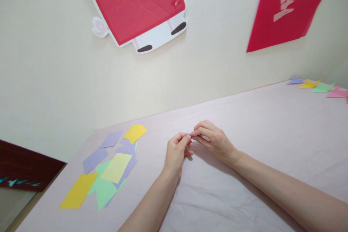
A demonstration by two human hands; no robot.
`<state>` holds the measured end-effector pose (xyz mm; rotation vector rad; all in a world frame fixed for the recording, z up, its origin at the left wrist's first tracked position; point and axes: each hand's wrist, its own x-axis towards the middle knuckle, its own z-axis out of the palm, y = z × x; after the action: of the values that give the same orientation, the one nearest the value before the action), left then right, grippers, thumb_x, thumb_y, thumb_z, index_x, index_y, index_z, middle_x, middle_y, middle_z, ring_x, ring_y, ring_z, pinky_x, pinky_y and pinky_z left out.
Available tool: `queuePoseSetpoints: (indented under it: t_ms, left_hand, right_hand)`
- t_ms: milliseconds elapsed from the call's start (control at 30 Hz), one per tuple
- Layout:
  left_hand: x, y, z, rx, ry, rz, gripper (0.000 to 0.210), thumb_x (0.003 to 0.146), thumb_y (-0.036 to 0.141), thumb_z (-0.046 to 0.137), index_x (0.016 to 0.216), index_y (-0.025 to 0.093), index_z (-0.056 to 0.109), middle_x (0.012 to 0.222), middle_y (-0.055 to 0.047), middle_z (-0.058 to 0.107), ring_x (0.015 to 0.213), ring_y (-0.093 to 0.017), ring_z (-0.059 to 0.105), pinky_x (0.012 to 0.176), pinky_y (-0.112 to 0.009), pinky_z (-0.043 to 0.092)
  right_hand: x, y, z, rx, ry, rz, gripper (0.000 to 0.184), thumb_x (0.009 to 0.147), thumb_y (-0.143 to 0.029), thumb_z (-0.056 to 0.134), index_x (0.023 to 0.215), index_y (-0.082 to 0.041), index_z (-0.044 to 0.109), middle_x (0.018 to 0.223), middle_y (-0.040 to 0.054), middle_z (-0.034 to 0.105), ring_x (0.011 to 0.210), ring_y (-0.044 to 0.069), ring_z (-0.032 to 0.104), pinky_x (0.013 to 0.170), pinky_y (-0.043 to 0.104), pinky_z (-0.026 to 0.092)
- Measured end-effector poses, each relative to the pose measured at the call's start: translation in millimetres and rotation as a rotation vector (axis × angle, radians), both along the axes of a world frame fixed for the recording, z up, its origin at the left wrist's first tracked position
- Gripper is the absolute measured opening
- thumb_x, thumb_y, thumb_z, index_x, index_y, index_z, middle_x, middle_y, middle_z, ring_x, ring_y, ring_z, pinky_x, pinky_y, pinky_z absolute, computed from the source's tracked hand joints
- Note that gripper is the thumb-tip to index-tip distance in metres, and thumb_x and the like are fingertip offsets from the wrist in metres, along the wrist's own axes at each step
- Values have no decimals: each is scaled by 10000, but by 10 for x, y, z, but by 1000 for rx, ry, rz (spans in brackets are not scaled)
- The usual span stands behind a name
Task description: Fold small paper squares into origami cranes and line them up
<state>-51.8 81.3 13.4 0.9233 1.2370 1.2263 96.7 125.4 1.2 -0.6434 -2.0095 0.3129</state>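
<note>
Between my two hands is a small piece of purple paper [197,136], mostly covered by the fingers, so its shape does not show. The fingertips of my left hand [174,154] pinch its left end. From the other side, my right hand [216,140] grips it between thumb and fingers. Both hands are close together, just above the pale cloth surface [233,195]. To the left of them lies a loose spread of coloured paper sheets, among them a yellow sheet [77,193], a purple sheet [95,160], a green sheet [107,191] and a pale yellow sheet [116,167].
At the far right edge stands a row of folded paper pieces, including a yellow one [309,84], a green one [323,87] and a pink one [337,92]. A pale wall [217,65] rises behind, with a red cutout decoration [138,3] and a red hanging sheet [288,11].
</note>
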Motion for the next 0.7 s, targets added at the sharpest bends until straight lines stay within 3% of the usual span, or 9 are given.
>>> queuePoseSetpoints:
  t_ms: [333,500,600,700]
  left_hand:
    - [-121,48,122,-125,-201,-206,225,670,323,760,760,149,650,686,6,533,595,-72,500,471,-136,448]
    - [-113,46,124,-134,-268,-282,240,685,321,751,812,139,662,699,5,529,605,-79,499,486,-149,458]
    - [-87,50,83,-43,-183,-238,224,704,325,721,825,153,642,710,10,529,614,-87,491,480,-158,449]
    - [-65,52,45,116,64,-144,209,715,325,705,829,172,620,721,16,544,618,-97,483,490,-177,444]
  right_hand:
    - [20,-28,47,-69,82,69,128,922,-213,552,857,-206,663,802,52,625,792,185,577,708,305,464]
    - [24,-33,60,-172,163,105,115,904,-234,583,834,-212,672,794,45,636,805,188,582,726,313,456]
    - [25,-27,70,-299,230,98,104,879,-232,610,803,-205,677,772,35,627,777,181,568,714,308,434]
    - [18,-13,64,-472,276,91,100,850,-241,628,779,-192,680,748,22,597,730,165,534,676,293,404]
